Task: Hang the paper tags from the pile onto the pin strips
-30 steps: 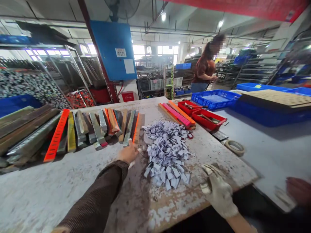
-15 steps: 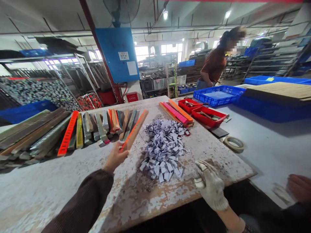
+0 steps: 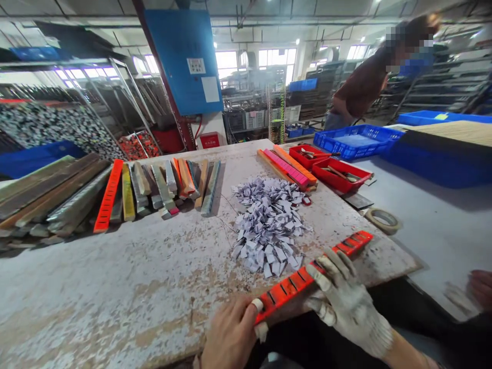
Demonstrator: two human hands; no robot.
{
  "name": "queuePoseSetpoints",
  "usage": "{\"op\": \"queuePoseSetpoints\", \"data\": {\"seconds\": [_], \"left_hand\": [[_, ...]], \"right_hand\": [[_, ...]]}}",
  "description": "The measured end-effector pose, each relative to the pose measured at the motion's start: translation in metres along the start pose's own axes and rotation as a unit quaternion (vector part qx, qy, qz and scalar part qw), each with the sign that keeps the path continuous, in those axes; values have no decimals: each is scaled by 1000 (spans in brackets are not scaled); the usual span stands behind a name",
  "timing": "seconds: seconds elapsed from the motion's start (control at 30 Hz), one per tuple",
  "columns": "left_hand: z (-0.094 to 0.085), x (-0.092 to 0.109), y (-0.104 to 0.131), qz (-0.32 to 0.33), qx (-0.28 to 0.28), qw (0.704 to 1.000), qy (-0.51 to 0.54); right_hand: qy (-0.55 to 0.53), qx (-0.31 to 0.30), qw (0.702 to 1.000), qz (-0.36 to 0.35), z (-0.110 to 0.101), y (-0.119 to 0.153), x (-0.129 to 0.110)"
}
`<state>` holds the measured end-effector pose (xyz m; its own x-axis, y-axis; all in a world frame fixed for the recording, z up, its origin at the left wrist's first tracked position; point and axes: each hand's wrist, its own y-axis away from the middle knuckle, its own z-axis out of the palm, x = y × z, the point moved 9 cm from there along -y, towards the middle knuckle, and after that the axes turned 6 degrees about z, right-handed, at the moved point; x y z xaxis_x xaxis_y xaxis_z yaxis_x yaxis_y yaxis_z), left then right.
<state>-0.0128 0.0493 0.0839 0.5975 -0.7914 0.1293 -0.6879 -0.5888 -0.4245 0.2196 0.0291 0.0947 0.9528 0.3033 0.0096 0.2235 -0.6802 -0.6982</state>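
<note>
A long wooden bar with an orange, dark-slotted face (image 3: 292, 288) lies slantwise over the table's front edge. My left hand (image 3: 230, 328), bare except for whitish wraps on thumb and a fingertip, is closed on its near end. In a white knit glove, my right hand (image 3: 348, 300) grips the same bar past its middle, fingers over the top; its thumb is partly hidden. Just beyond the bar is a heap of small white paper-like pieces (image 3: 269, 225).
Several bars (image 3: 154, 187) lie at the left. Pink and orange bars (image 3: 290, 166) sit behind the heap, beside red trays of tools (image 3: 340, 174). A tape roll (image 3: 382, 220) and blue crates (image 3: 355, 142) are to the right. One person (image 3: 359, 84) stands behind; another's hand (image 3: 480, 289) is at far right.
My left hand has brought the orange-faced bar from the row at the left to the front edge. My gloved right hand now grips it too. The person behind appears farther right.
</note>
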Motion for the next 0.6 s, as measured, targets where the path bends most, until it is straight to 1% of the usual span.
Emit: {"op": "queuePoseSetpoints", "data": {"seconds": [0.07, 0.13, 0.23, 0.3, 0.37, 0.43, 0.5, 0.53, 0.57, 0.6], "left_hand": [[12, 4, -6, -12, 5, 1000, -3], [23, 8, -15, -22, 6, 1000, 7], [32, 15, -32, -32, 13, 999, 38], [36, 20, -42, -31, 18, 997, 67], [38, 24, -49, -27, 21, 995, 97], [42, 24, -52, -28, 22, 992, 124], [46, 21, -51, -27, 31, 989, 145], [49, 21, -50, -16, 37, 988, 151], [50, 21, -48, -3, 46, 987, 152], [51, 21, -47, 5, 56, 987, 150]], "right_hand": [[6, -37, 999, -1, 16, 4, 8], [-2, -70, 998, 8, 28, 4, 24], [-41, -132, 989, 49, 39, -9, 59], [-50, -161, 982, 86, 45, -26, 87], [-38, -168, 978, 117, 54, -50, 111], [-34, -170, 975, 137, 70, -76, 124], [-39, -161, 975, 146, 87, -101, 126], [-39, -152, 976, 149, 92, -113, 124], [-37, -138, 978, 153, 94, -124, 123], [-31, -120, 980, 158, 91, -135, 124]]}}
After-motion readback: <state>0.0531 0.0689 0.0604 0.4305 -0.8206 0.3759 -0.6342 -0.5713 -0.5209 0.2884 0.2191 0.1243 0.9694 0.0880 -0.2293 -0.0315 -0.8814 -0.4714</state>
